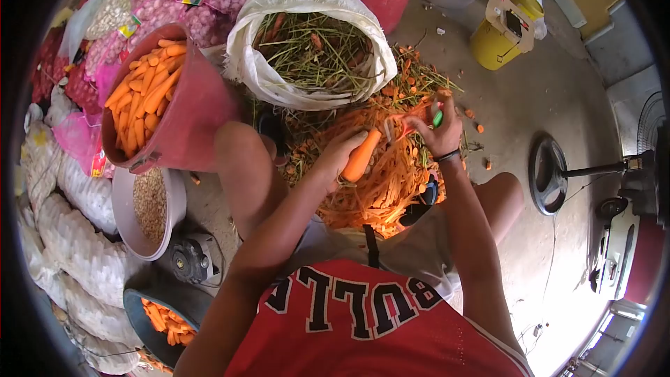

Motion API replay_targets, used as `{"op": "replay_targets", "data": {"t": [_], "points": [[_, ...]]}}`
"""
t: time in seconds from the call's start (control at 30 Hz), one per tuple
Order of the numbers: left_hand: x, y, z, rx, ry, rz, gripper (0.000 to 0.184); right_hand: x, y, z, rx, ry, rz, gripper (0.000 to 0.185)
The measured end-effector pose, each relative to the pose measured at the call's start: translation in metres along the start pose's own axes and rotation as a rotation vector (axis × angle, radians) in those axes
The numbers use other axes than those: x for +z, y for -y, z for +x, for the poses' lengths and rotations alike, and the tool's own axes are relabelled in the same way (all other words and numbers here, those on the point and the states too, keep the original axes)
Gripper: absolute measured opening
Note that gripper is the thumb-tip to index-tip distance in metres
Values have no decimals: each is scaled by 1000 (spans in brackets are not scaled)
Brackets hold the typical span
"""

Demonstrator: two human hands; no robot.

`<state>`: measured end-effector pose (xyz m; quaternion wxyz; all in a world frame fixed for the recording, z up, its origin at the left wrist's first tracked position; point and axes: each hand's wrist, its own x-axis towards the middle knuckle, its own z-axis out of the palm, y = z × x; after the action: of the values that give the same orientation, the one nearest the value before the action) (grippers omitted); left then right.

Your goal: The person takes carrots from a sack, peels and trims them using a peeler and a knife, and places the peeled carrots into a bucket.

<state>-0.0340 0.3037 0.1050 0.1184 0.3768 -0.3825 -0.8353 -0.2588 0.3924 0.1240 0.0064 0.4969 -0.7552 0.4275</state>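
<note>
Wrapped round the thick end of a peeled orange carrot (pixel 361 156) is my left hand (pixel 338 158), above a heap of peelings. My right hand (pixel 443 129), just to the right of the carrot, grips a small tool with a green handle (pixel 437 118). An orange strip shows near the tool; its blade is hard to make out. Long carrot peelings (pixel 370 202) and cut ends lie on the floor between my legs. Beyond my hands stands an open white sack (pixel 307 101) with green stalks in it.
A red bucket (pixel 202 122) of peeled carrots stands at the left, above a pale basin (pixel 178 199). A dark tub (pixel 139 321) holds more carrots. Filled sacks (pixel 91 237) line the left side. At the right are a yellow bucket (pixel 492 49) and a fan's round base (pixel 548 173).
</note>
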Motion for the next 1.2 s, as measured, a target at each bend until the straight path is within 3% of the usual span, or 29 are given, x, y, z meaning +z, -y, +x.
{"op": "replay_targets", "data": {"t": [0.1,0.2,0.27,0.33,0.47,0.6,0.7,0.87,0.93,1.0,1.1,1.2], "points": [[9,-5,0,58,-32,-67,41,15,30,-23,-315,95,191,69],[9,-7,-8,60,-5,-15,39,15,39,-26,-455,191,82,70],[1,3,-1,32,94,-52,40,18,16,-20,-299,142,77,70],[10,-4,-8,53,37,39,40,8,5,-5,-155,47,58,71],[6,-6,-5,76,24,-26,40,2,13,-8,-56,47,88,66],[16,-11,-7,87,-54,-124,39,18,36,-27,-494,156,9,66],[-5,5,7,59,107,-54,40,16,18,-18,-340,136,69,66],[1,-1,-4,40,109,-35,42,2,-6,1,-34,-34,-6,71],[1,-8,-4,68,170,-90,41,3,19,-10,-192,53,76,71],[3,-3,4,84,8,-51,40,14,39,-23,-436,118,143,69],[-1,0,-4,55,94,-37,38,12,35,-21,-437,174,65,66],[5,-2,-7,71,93,-1,36,5,9,0,-204,-12,1,65]]}}
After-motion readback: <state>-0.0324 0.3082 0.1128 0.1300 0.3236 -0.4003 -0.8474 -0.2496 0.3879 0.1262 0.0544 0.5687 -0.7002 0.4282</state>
